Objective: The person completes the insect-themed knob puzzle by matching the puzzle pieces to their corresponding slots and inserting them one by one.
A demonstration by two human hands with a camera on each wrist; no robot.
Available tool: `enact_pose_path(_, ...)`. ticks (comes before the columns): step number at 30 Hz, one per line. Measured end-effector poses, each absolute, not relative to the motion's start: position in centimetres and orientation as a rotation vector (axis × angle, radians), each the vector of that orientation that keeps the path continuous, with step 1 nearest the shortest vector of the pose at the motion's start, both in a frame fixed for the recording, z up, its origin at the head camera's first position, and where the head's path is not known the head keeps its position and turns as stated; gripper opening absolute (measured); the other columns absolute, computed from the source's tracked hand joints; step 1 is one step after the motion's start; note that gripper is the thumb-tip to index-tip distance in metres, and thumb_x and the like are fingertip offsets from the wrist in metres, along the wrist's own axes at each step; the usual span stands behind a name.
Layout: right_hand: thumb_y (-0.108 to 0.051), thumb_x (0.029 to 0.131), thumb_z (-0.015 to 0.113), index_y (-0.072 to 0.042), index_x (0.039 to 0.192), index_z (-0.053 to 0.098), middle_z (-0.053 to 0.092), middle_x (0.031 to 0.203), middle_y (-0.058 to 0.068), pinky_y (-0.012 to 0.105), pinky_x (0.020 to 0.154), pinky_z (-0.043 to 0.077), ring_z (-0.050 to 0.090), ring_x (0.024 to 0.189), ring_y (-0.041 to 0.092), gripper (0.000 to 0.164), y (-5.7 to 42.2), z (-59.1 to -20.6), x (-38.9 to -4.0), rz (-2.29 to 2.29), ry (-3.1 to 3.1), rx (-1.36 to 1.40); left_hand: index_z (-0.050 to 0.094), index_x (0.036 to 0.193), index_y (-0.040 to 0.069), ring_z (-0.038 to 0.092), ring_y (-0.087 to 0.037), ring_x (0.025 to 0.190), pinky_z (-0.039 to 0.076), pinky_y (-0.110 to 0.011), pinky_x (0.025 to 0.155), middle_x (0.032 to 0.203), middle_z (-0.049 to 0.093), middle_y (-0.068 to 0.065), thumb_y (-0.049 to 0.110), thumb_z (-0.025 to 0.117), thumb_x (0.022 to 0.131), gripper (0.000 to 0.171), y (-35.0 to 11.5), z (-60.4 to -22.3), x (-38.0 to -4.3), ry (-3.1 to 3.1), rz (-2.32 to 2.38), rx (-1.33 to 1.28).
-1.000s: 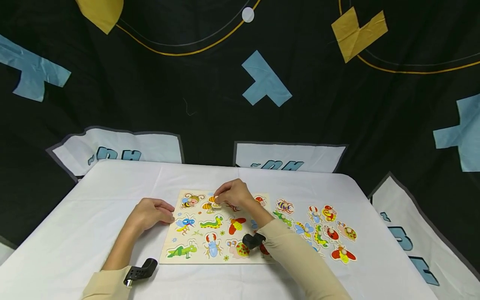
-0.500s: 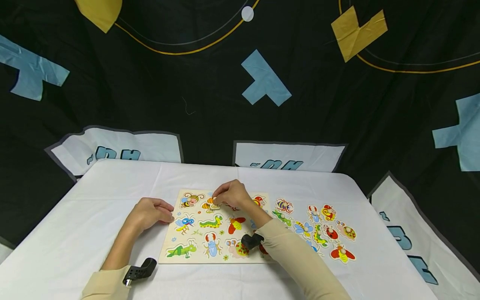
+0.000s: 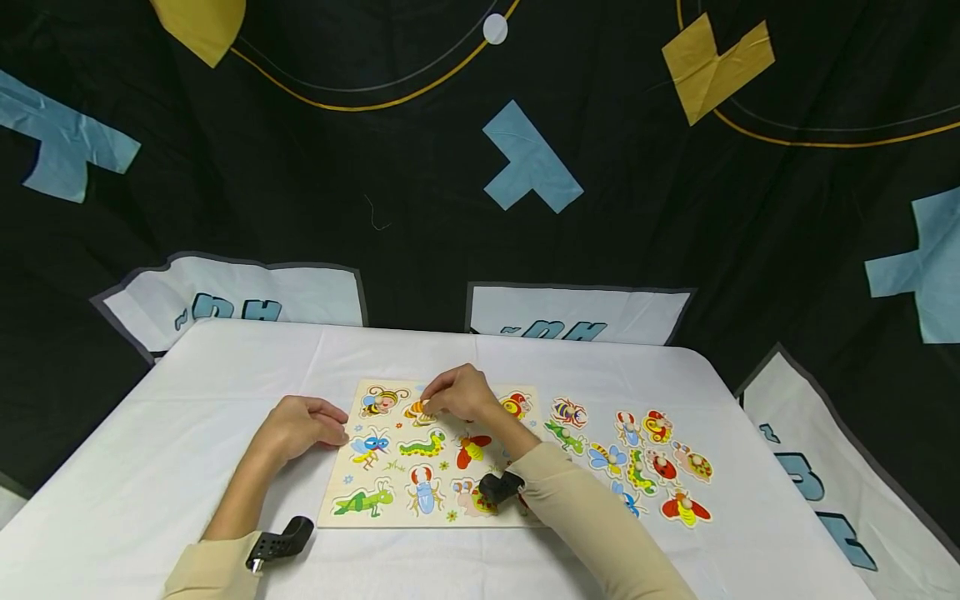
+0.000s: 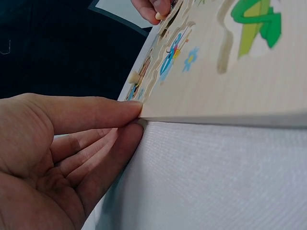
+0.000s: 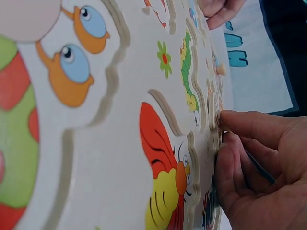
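A pale wooden puzzle board [image 3: 401, 517] with printed insects and cut-out recesses lies on the table. My left hand [image 3: 303, 429] is at its left side; in the left wrist view, thumb and a finger [image 4: 127, 143] pinch the edge. Over the top row, my right hand [image 3: 461, 393] pinches the knob of an orange-and-yellow striped bee puzzle piece [image 3: 416, 413], which sits at its matching picture and is partly covered by the fingers. In the left wrist view the small knob [image 4: 159, 16] shows between the right fingertips. A smiling bee piece [image 3: 381, 403] with a knob sits in the top left recess.
Several loose knobbed insect pieces lie right of the board, among them a spider [image 3: 568, 412], a grasshopper [image 3: 564, 436], a ladybird [image 3: 662, 466] and a red-winged insect [image 3: 686, 507]. A white cloth [image 3: 187, 442] covers the table; a black curtain [image 3: 420, 275] hangs behind.
My right hand has shifted slightly left and down with the striped bee piece, which now lies lower against its picture on the board. The left hand has stayed at the edge.
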State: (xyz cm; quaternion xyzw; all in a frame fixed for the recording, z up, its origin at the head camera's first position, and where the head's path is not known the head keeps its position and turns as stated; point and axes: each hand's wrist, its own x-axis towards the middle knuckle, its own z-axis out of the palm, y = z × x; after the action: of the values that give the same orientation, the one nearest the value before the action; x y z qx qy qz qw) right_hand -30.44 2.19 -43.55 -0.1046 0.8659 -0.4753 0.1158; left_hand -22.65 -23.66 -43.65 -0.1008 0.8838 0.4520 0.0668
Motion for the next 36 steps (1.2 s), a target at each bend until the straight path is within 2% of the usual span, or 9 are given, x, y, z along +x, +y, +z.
enact_pose_path(9,-0.01,0.076,0.086,-0.012,0.082,0.08,0.074,0.078,-0.005,0.023,0.059,0.046,0.057,0.066,0.01,0.008,1.83,-43.75,-30.35,-1.399,2.549,-0.342,0.073,0.108,0.0,0.067,-0.016,0.071,0.045,-0.028,0.068,0.079,0.076,-0.004,0.01,0.083,0.076,0.035,-23.78,-43.6,-22.7,2.657,1.359,-0.301)
enact_pose_path(36,-0.011,0.077,0.087,-0.013,0.08,0.08,0.073,0.075,-0.005,0.021,0.059,0.045,0.056,0.066,0.009,0.008,1.18,-43.96,-30.11,-1.346,2.574,-0.372,0.073,0.109,0.0,0.067,-0.016,0.072,0.045,-0.028,0.068,0.08,0.076,-0.003,0.01,0.084,0.076,0.036,-23.8,-43.69,-22.61,2.645,1.37,-0.295)
